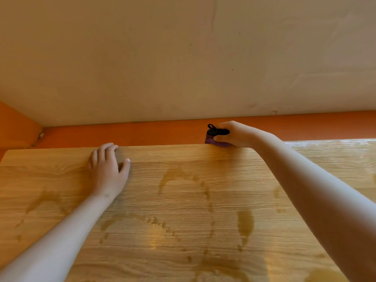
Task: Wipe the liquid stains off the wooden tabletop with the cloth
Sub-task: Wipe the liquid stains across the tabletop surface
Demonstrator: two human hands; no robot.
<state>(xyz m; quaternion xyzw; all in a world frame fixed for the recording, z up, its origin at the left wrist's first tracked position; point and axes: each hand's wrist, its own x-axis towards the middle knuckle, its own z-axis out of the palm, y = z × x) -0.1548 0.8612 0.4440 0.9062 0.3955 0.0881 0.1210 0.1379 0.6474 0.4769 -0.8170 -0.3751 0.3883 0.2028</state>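
Note:
The wooden tabletop (183,159) fills the lower half of the head view. Wet liquid stains (245,222) streak it in several places, from the left side to the near right corner. My right hand (234,135) reaches to the far edge and is closed around a small purple object with a black looped top (212,137); I cannot tell whether it is the cloth. My left hand (107,169) lies flat on the table near the far edge, palm down, fingers slightly spread, holding nothing.
Behind the table runs an orange band of wall or floor (142,133), and above it a pale plaster wall (183,58). The table's left far corner (8,152) shows at the left. Glare lies on the wood at the far right.

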